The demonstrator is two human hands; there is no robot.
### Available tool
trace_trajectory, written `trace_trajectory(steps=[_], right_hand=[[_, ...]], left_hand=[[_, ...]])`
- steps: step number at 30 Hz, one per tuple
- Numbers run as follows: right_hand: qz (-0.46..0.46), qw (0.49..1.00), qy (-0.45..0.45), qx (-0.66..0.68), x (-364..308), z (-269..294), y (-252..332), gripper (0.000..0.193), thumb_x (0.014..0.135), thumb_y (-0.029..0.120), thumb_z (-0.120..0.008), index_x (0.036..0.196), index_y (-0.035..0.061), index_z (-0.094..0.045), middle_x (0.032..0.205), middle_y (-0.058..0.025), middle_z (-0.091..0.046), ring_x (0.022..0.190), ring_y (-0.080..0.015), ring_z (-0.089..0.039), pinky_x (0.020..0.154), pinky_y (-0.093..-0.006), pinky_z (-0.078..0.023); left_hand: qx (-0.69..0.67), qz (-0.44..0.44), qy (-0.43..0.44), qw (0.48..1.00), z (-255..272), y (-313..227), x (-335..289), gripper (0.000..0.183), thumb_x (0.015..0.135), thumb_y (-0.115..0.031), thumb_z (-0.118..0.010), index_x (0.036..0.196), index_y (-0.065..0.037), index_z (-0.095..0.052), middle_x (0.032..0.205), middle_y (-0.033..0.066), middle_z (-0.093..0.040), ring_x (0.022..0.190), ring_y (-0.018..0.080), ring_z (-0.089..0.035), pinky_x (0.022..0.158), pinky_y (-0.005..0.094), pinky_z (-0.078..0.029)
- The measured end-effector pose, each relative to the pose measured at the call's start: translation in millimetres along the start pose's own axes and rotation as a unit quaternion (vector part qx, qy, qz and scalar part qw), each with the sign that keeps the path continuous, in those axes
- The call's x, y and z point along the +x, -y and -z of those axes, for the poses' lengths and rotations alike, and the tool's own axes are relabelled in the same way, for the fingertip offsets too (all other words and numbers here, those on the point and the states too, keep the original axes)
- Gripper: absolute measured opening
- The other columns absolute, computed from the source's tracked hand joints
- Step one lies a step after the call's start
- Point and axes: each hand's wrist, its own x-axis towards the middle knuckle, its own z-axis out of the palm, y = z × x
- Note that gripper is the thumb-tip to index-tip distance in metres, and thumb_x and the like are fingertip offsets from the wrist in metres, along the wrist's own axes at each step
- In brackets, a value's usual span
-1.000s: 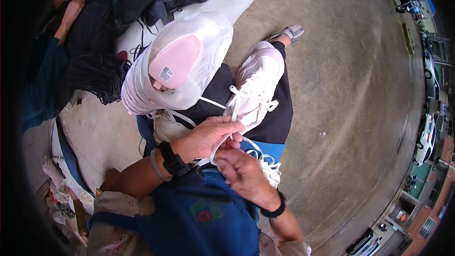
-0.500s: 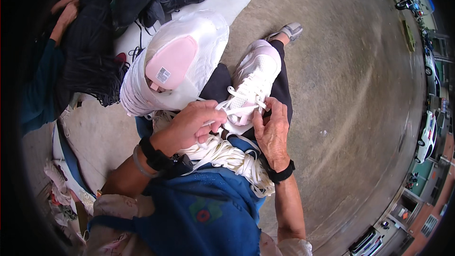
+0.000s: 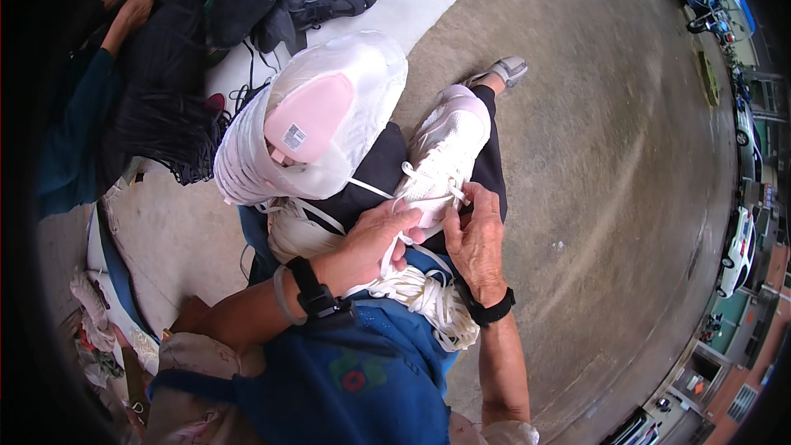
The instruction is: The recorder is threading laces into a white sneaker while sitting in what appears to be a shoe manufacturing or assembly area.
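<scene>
A white-and-pink sneaker [image 3: 451, 133] lies on my dark-trousered leg, its toe pointing away from me. White lace is threaded through its eyelets. My left hand [image 3: 381, 235] is closed on the white shoelace [image 3: 387, 257] at the sneaker's near end, the lace running between thumb and fingers. On the sneaker's right edge, my right hand [image 3: 478, 239] pinches at the lacing with thumb and forefinger; the exact bit of lace there is partly hidden. A bundle of loose white laces [image 3: 437, 301] rests on my lap below the hands.
Left of the sneaker stands a large white, translucent-edged piece with a pink oval [image 3: 313, 115] and a small label. Black shoes [image 3: 325, 0] and a mass of black laces [image 3: 156, 136] lie beyond. Another person's hands [image 3: 132, 4] are at far left. Parked vehicles [image 3: 739, 251] line the right.
My left hand has moved right and slightly down, closer to the sneaker's near end. My right hand keeps its place at the lacing. The whole view has shifted slightly.
</scene>
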Motion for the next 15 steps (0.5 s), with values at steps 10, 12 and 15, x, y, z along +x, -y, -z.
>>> trace_trajectory(steps=[10, 12, 15], right_hand=[[-0.037, 0.997, 0.017, 0.069, -1.0, -1.4, -14.5, 0.034, 0.083, 0.002, -0.062, 0.116, -0.0052, -0.054, 0.096, -0.0205, -0.058, 0.071, -0.0253, -0.063, 0.065, -0.0339, -0.052], [-0.055, 0.995, -0.001, 0.086, -2.8, -0.8, -12.6, 0.037, 0.083, 0.004, -0.065, 0.116, -0.0051, -0.054, 0.097, -0.0188, -0.058, 0.066, -0.0220, -0.063, 0.060, -0.0316, -0.053], [-0.048, 0.995, 0.009, 0.087, -2.3, 1.6, -14.0, 0.039, 0.082, 0.006, -0.067, 0.117, -0.0052, -0.053, 0.098, -0.0174, -0.058, 0.062, -0.0200, -0.063, 0.057, -0.0306, -0.053]], left_hand=[[-0.132, 0.048, 0.019, 0.990, 2.7, 0.1, 13.7, 0.018, 0.094, -0.031, -0.062, 0.108, -0.021, -0.059, 0.067, -0.0108, -0.038, 0.052, 0.0018, -0.029, 0.047, 0.0198, -0.024], [-0.118, 0.046, 0.026, 0.992, 3.0, -0.1, 14.3, 0.017, 0.096, -0.031, -0.059, 0.109, -0.021, -0.058, 0.069, -0.0107, -0.040, 0.052, 0.0017, -0.030, 0.047, 0.0198, -0.024], [-0.094, 0.067, -0.001, 0.993, -2.3, -6.4, 9.3, 0.016, 0.097, -0.032, -0.055, 0.108, -0.020, -0.057, 0.069, -0.0100, -0.040, 0.049, 0.0018, -0.030, 0.046, 0.0197, -0.026]])
